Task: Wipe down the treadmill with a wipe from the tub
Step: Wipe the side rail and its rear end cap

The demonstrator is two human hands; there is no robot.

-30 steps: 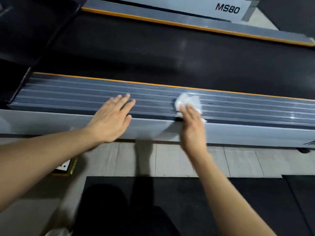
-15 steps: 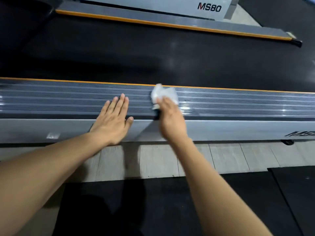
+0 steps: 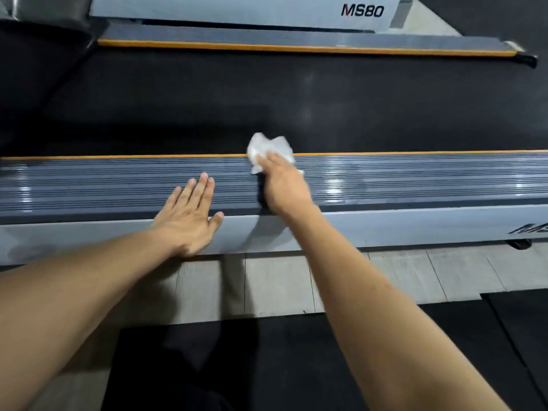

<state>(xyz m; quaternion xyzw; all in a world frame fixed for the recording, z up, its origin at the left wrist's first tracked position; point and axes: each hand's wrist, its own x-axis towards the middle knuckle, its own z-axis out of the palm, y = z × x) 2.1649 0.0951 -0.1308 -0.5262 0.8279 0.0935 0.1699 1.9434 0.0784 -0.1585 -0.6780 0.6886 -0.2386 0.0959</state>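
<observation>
mid-task: right hand (image 3: 283,185) presses a crumpled wipe (image 3: 268,149) on the treadmill's near side rail (image 3: 415,179), left hand (image 3: 189,216) flat and empty beside it; belt (image 3: 296,108) and far rail (image 3: 296,43) seemingly remain.

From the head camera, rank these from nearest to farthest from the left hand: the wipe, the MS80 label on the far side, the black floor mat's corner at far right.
1. wipe, just right, under the right hand.
2. MS80 label, top, beyond the belt.
3. black floor mat, lower right corner.
</observation>
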